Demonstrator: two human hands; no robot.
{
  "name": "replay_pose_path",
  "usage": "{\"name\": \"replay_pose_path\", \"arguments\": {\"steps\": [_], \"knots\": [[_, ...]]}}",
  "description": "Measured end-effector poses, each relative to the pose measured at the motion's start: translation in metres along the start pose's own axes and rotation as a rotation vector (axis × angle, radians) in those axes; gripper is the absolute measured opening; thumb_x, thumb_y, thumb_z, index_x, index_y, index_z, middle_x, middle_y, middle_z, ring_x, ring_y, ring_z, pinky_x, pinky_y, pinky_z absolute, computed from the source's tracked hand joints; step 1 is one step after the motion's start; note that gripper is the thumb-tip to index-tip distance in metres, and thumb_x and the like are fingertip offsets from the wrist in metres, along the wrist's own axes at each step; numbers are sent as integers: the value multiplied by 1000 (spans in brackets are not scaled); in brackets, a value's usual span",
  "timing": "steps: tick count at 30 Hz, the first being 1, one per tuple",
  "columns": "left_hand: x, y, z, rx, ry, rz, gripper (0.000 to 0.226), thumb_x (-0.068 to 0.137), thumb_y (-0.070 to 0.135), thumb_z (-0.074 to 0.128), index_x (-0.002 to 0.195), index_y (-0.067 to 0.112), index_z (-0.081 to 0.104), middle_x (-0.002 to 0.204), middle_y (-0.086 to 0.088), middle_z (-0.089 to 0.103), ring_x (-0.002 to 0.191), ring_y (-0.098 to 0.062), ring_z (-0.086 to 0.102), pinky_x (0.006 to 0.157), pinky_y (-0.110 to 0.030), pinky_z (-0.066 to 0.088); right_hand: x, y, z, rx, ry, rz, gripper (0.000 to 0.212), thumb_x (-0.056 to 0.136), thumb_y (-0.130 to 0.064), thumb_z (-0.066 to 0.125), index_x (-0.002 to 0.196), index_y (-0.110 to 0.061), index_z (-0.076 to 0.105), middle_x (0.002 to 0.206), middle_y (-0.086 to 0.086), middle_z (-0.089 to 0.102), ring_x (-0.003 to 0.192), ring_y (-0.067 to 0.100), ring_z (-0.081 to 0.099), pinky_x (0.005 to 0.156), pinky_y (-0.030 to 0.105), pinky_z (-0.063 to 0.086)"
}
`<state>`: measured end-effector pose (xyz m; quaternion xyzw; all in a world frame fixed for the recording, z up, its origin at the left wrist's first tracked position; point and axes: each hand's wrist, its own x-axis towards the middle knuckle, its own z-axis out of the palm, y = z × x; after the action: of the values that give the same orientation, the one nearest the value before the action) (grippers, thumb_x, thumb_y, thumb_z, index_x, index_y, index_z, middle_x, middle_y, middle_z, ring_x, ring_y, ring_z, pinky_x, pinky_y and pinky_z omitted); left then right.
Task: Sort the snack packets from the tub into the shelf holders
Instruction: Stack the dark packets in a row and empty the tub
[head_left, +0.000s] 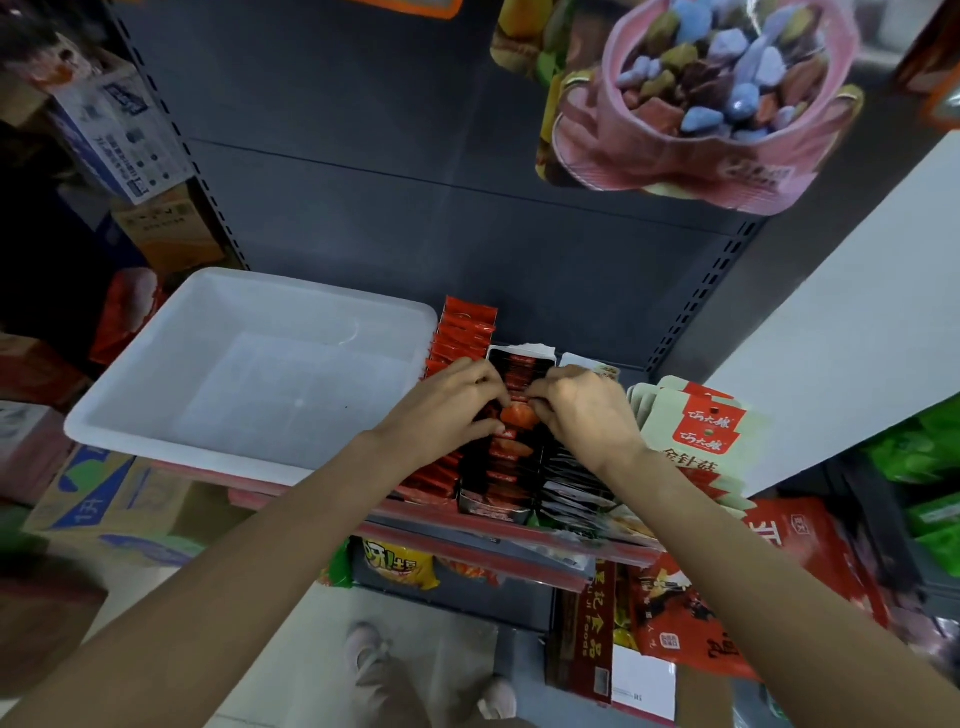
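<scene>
On the left side of the shelf (498, 525) I see one white tub (249, 364), and I see no packets in it. Just right of the tub stand three rows of snack packets. First comes one row of red packets (460, 332), touching the tub's right edge. Next is one black holder (498, 499) in the middle, packed with dark packets that have an orange picture. Then comes one row of black-and-white packets (571, 483). At the right end of the shelf lie a few pale green packs (701, 421), fanned out; I cannot count them.

My left hand (457, 410) and my right hand (582, 410) meet over the middle holder. Both have curled fingers and pinch one orange-picture packet (519, 415) between them, standing in the row.
</scene>
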<state>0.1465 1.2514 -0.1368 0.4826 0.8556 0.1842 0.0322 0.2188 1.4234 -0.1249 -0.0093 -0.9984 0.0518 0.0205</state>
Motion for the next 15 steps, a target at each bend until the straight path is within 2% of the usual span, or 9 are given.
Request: {"name": "replay_pose_path", "arguments": {"steps": [2, 5, 7, 8, 10, 11, 13, 14, 15], "knots": [[3, 5, 5, -22, -36, -40, 20, 89, 24, 63, 106, 14, 61, 110, 1, 56, 106, -13, 50, 87, -27, 44, -1, 0, 4, 0, -51, 22, 23, 92, -17, 49, 107, -21, 67, 104, 4, 65, 98, 27, 60, 75, 34, 48], [6, 11, 6, -65, -76, -149, 15, 89, 22, 63, 99, 12, 58, 105, -2, 60, 98, -17, 56, 82, -36, 48, 5, -1, 11, -52, -155, 25, 19, 89, -14, 52, 100, -18, 68, 99, 7, 65, 94, 29, 62, 72, 30, 46], [5, 12, 6, -118, -46, -180, 19, 88, 22, 63, 103, 13, 55, 110, -2, 60, 99, -18, 56, 83, -37, 49, 8, 0, 10, -39, -192, 19, 18, 90, -15, 52, 99, -15, 68, 96, 9, 65, 92, 30, 62, 71, 30, 45], [1, 12, 5, -144, -18, -169, 22, 90, 23, 62, 107, 14, 54, 116, -3, 58, 105, -18, 55, 87, -36, 48, 8, 1, 10, -47, -195, 5, 18, 90, -15, 51, 99, -14, 67, 95, 10, 65, 91, 31, 62, 70, 31, 45], [-9, 17, 4, -135, 0, -89, 34, 95, 34, 51, 124, 16, 52, 137, -1, 49, 126, -15, 44, 106, -33, 37, 5, 1, 13, -86, -183, -13, 20, 89, -9, 50, 102, -11, 66, 96, 12, 64, 91, 33, 63, 69, 33, 45], [-14, 19, 4, -95, -54, -36, 47, 95, 45, 43, 134, 19, 47, 147, 2, 38, 135, -12, 33, 114, -31, 26, 6, 1, 14, -92, -180, -10, 21, 89, -7, 50, 103, -11, 65, 97, 13, 64, 92, 34, 62, 69, 34, 45], [-24, 24, 4, 34, -212, 49, 78, 84, 72, 30, 146, 24, 30, 156, 8, 14, 143, -7, 9, 116, -25, 2, 6, 3, 14, -11, -215, 13, 22, 90, -10, 50, 104, -10, 66, 100, 15, 64, 94, 34, 62, 69, 33, 44], [-29, 24, 5, 100, -253, 73, 90, 77, 80, 30, 148, 25, 26, 157, 8, 7, 143, -7, 2, 114, -23, -3, 6, 4, 13, 67, -241, 19, 23, 91, -13, 50, 107, -12, 66, 104, 15, 63, 98, 34, 60, 73, 33, 45], [-33, 22, 5, 146, -260, 83, 94, 72, 82, 34, 147, 25, 27, 157, 8, 8, 143, -8, 3, 113, -24, -3, 5, 6, 11, 148, -249, 13, 26, 92, -14, 50, 113, -14, 66, 110, 13, 62, 104, 32, 58, 80, 33, 47]]}}
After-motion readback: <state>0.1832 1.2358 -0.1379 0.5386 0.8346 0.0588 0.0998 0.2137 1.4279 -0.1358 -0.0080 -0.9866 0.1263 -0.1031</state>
